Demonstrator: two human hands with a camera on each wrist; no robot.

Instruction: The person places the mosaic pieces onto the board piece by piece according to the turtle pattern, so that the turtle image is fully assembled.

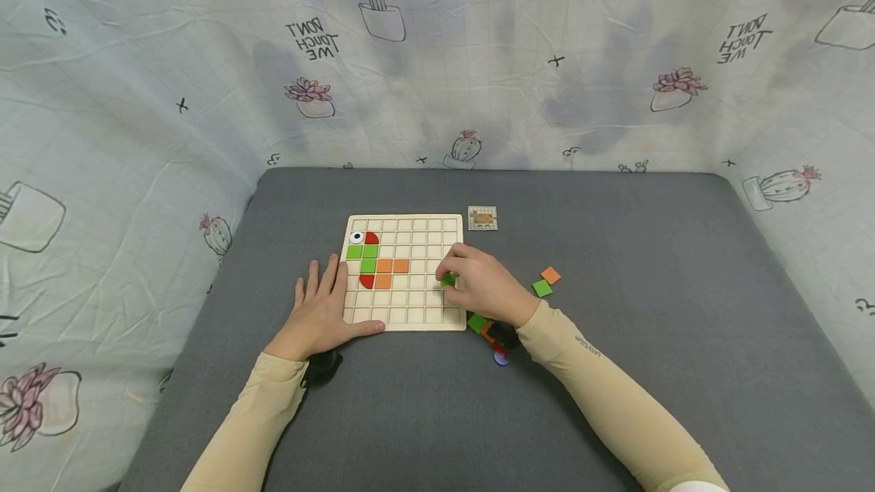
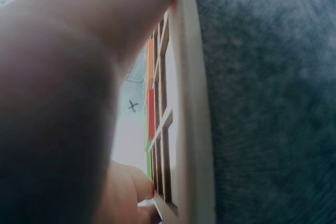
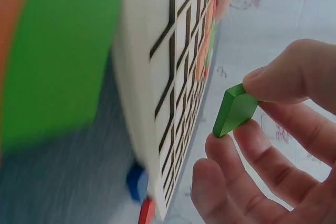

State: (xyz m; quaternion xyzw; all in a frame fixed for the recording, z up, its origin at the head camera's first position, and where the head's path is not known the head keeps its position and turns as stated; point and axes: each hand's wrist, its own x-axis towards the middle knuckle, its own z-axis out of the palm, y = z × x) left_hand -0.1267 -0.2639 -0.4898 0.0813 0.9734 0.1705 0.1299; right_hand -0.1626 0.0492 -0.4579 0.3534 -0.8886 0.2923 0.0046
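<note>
My right hand point(image 1: 485, 285) is over the right side of a wooden grid board point(image 1: 417, 316). Its thumb and fingers pinch a small green square tile point(image 3: 236, 109), held above the grid in the right wrist view. Spread flat, my left hand point(image 1: 316, 319) rests at the board's left edge, with the thumb along the near left corner. Set in the board's left half are an eye tile point(image 1: 356, 238), a red rounded tile point(image 1: 371, 238), several green tiles point(image 1: 369, 252), several orange tiles point(image 1: 401, 266) and another red rounded tile point(image 1: 367, 281).
A small pattern card point(image 1: 482, 219) lies beyond the board's right corner. Loose orange point(image 1: 550, 275) and green point(image 1: 542, 288) tiles lie right of my right hand. Under that wrist sit more tiles, including a green one point(image 1: 477, 323) and a blue disc point(image 1: 501, 359), on the grey table point(image 1: 424, 408).
</note>
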